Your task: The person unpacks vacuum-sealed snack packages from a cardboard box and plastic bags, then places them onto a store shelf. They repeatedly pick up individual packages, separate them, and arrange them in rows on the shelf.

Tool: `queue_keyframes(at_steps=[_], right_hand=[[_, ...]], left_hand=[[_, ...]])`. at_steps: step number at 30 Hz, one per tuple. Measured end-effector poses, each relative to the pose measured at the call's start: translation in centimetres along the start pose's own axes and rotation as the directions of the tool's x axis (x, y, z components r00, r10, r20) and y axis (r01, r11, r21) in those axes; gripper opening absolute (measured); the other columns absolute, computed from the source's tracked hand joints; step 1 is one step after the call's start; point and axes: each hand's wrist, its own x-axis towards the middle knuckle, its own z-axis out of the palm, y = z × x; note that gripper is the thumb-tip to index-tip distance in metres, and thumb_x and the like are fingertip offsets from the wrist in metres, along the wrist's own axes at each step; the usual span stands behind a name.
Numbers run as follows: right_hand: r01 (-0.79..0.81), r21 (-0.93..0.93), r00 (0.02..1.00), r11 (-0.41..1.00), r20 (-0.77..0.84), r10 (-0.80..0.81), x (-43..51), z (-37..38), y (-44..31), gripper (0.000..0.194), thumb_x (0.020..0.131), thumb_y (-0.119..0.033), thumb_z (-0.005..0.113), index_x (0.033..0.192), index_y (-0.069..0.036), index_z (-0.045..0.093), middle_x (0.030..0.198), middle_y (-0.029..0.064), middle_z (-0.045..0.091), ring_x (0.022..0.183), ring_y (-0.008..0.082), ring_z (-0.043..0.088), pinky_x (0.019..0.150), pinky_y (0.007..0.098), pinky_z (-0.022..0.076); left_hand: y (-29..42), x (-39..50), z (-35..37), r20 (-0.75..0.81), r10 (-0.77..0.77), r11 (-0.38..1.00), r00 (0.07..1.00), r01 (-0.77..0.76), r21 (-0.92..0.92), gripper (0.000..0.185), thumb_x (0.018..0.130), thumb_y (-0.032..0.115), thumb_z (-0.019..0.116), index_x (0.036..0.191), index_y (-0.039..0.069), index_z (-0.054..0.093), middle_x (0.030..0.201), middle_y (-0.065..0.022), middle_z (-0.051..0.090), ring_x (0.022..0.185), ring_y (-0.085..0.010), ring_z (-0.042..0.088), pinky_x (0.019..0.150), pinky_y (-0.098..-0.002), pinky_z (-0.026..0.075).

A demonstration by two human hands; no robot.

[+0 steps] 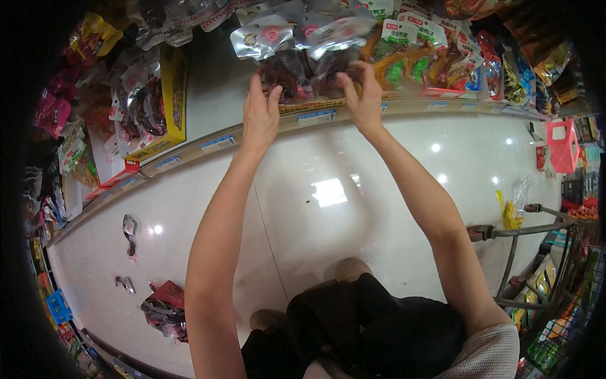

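Both of my hands reach up to a store shelf stocked with sealed snack packs. My left hand [262,106] is at the left end of a row of silver-topped clear packs [283,71] holding dark food, its thumb and fingers around the pack's lower part. My right hand [363,97] is at the right side of the same row, fingers curled beside a blurred silver-topped pack [331,52]; whether it grips the pack cannot be told. Under the packs runs the patterned yellow edge of a box [312,105], just behind the shelf's front rail [303,118].
White-topped packs [402,35] stand right of my hands; a yellow display box [175,94] is on the left. Silver packs [129,232] and a dark bundle with a red card [165,308] lie on the tiled floor. A wheeled metal cart [513,232] stands at right, near a pink stool [562,147].
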Motion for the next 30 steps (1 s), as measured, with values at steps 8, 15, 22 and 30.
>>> queue_keyframes(at_steps=[8, 15, 22, 30], right_hand=[[0.099, -0.478, 0.978, 0.873, 0.211, 0.005, 0.0, -1.5, -1.8, 0.03, 0.081, -0.032, 0.064, 0.096, -0.006, 0.06, 0.077, 0.0073, 0.059, 0.083, 0.0253, 0.049, 0.082, 0.0387, 0.0327], [-0.035, -0.528, 0.983, 0.848, 0.134, 0.124, -0.7, -0.7, -2.0, 0.037, 0.078, -0.037, 0.065, 0.097, -0.006, 0.06, 0.086, 0.0072, 0.057, 0.087, 0.0244, 0.048, 0.083, 0.0383, 0.0325], [0.061, -0.506, 0.997, 0.861, 0.062, -0.034, -1.9, -1.0, -1.5, 0.053, 0.075, -0.039, 0.069, 0.113, -0.006, 0.05, 0.102, 0.0098, 0.05, 0.096, 0.0261, 0.045, 0.082, 0.0383, 0.0325], [0.042, -0.421, 0.999, 0.906, -0.003, -0.047, -1.6, -1.5, -1.6, 0.06, 0.07, -0.037, 0.075, 0.113, -0.003, 0.049, 0.102, 0.01, 0.051, 0.096, 0.0265, 0.046, 0.083, 0.039, 0.0345]], left_hand=[[0.0, -0.3, -0.5, -0.057, 0.096, 0.987, 0.994, -0.088, 0.137, 0.045, 0.086, 0.017, 0.059, 0.125, -0.001, 0.043, 0.094, -0.0195, 0.058, 0.092, -0.0335, 0.054, 0.081, -0.0407, 0.043], [0.3, 0.4, -1.1, 0.009, 0.12, 0.944, 0.993, -0.117, 0.308, 0.05, 0.082, 0.019, 0.064, 0.121, -0.005, 0.046, 0.104, -0.0221, 0.055, 0.099, -0.0345, 0.052, 0.083, -0.0389, 0.042], [0.2, -0.8, -1.2, 0.003, 0.043, 0.995, 0.999, -0.043, 0.093, 0.061, 0.082, 0.018, 0.064, 0.133, 0.0, 0.036, 0.11, -0.0196, 0.048, 0.098, -0.0322, 0.051, 0.083, -0.0378, 0.043], [0.4, -0.8, -0.5, -0.014, 0.063, 0.99, 0.998, -0.061, 0.124, 0.068, 0.082, 0.018, 0.064, 0.136, 0.0, 0.029, 0.111, -0.0188, 0.045, 0.094, -0.0295, 0.052, 0.082, -0.0377, 0.044]])
